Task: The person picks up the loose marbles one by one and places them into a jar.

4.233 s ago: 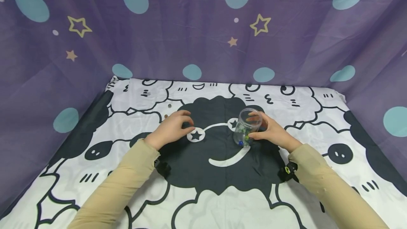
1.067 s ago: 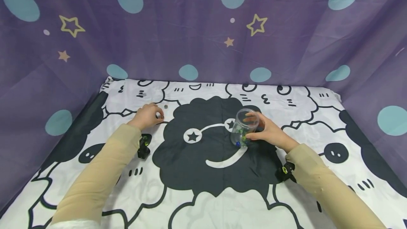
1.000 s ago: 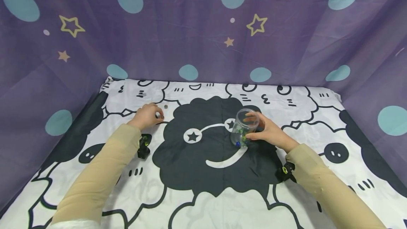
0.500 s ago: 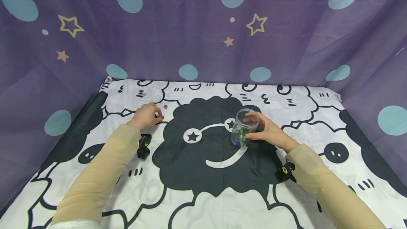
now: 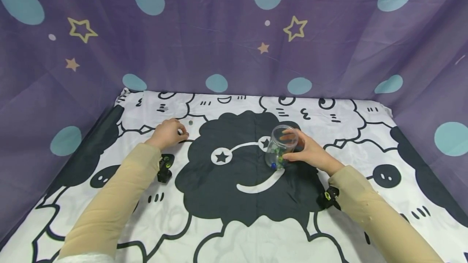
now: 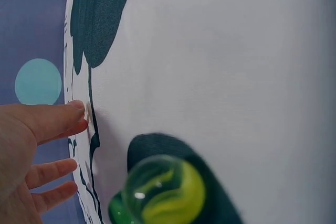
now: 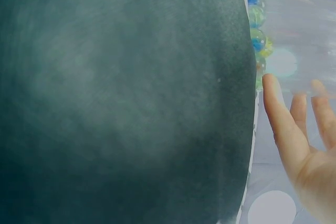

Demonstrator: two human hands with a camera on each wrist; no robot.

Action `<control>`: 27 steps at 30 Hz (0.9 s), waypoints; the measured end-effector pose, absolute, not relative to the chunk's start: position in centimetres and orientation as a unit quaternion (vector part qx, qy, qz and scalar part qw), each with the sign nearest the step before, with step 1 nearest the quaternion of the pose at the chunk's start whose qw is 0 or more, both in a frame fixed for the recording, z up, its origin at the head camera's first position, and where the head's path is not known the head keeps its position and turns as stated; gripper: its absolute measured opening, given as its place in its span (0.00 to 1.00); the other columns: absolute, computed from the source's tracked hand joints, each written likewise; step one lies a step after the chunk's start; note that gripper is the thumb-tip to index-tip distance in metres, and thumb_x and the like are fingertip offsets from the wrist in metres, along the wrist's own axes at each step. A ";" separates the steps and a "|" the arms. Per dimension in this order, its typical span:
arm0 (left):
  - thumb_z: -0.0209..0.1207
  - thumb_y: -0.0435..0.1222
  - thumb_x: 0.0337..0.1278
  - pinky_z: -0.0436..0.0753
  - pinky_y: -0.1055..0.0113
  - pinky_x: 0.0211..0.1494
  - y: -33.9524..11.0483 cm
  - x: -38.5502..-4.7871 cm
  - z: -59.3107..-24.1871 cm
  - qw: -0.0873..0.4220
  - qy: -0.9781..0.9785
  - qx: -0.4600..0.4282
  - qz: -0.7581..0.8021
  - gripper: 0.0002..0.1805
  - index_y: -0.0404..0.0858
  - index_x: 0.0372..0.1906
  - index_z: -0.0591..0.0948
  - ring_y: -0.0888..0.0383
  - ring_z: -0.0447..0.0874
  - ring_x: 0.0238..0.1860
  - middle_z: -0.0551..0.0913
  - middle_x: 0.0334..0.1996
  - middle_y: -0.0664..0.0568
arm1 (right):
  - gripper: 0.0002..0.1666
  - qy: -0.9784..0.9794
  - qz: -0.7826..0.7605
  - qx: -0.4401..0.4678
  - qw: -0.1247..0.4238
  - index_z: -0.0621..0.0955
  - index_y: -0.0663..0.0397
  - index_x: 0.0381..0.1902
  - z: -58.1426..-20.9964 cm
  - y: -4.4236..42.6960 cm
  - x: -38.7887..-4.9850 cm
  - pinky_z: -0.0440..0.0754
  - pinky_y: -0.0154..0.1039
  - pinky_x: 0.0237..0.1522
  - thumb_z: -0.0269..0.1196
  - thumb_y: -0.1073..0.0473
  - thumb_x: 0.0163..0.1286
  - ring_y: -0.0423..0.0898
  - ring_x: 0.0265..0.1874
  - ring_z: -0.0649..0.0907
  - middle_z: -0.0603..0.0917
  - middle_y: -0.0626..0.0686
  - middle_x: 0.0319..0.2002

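Note:
My right hand (image 5: pixel 308 151) grips a clear jar (image 5: pixel 287 135) from its right side, fingers and thumb around the wall. The jar stands on the black cloud print, with several glass marbles (image 7: pixel 257 40) at its bottom, among them blue, green and yellow ones. My left hand (image 5: pixel 168 134) is low at the cloth on the left, thumb and index fingertips pinched together on a small brownish marble that they mostly hide. Just behind those fingertips lies another small greyish marble (image 5: pixel 191 122). In the left wrist view the other fingers (image 6: pixel 55 195) are spread loosely.
A white cloth (image 5: pixel 219 238) with black cartoon prints covers the table. Purple curtains (image 5: pixel 234 52) hang behind and at both sides. Close to the left wrist lens sits a yellow-green glass ball (image 6: pixel 165 192). Each wrist wears a small black device (image 5: pixel 165 169).
Since the oldest frame, my left hand has moved left to the nearer small marble and pinched it. The right hand and jar have stayed in place. The last second shows almost no motion.

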State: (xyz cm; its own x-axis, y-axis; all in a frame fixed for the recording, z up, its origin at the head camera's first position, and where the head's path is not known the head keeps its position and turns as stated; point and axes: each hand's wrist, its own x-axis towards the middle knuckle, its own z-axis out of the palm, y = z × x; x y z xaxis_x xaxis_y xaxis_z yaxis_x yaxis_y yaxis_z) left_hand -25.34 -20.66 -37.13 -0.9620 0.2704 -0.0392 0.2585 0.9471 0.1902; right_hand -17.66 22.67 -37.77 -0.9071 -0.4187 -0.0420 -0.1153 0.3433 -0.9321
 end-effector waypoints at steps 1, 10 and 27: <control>0.62 0.41 0.56 0.78 0.43 0.49 -20.6 -25.3 -37.1 0.032 0.986 0.133 0.091 0.10 0.38 0.36 0.86 0.38 0.78 0.49 0.81 0.47 0.38 | 0.43 0.808 -0.549 -0.164 0.139 0.61 0.59 0.68 -37.8 22.7 -17.7 0.85 0.41 0.40 0.68 0.63 0.59 0.59 0.53 0.75 0.67 0.64 0.65; 0.60 0.41 0.58 0.72 0.40 0.60 -20.7 -24.9 -36.9 0.038 0.988 0.121 0.089 0.11 0.36 0.36 0.86 0.33 0.69 0.60 0.73 0.58 0.31 | 0.42 0.805 -0.553 -0.161 0.142 0.62 0.56 0.67 -37.9 22.6 -17.6 0.86 0.42 0.42 0.68 0.63 0.59 0.62 0.60 0.70 0.66 0.64 0.66; 0.60 0.42 0.60 0.68 0.40 0.64 -20.6 -24.7 -36.9 0.036 0.988 0.121 0.087 0.13 0.35 0.39 0.86 0.32 0.67 0.62 0.70 0.61 0.29 | 0.40 0.808 -0.547 -0.160 0.145 0.62 0.55 0.67 -37.8 22.6 -17.6 0.85 0.41 0.42 0.67 0.64 0.60 0.62 0.60 0.70 0.66 0.64 0.66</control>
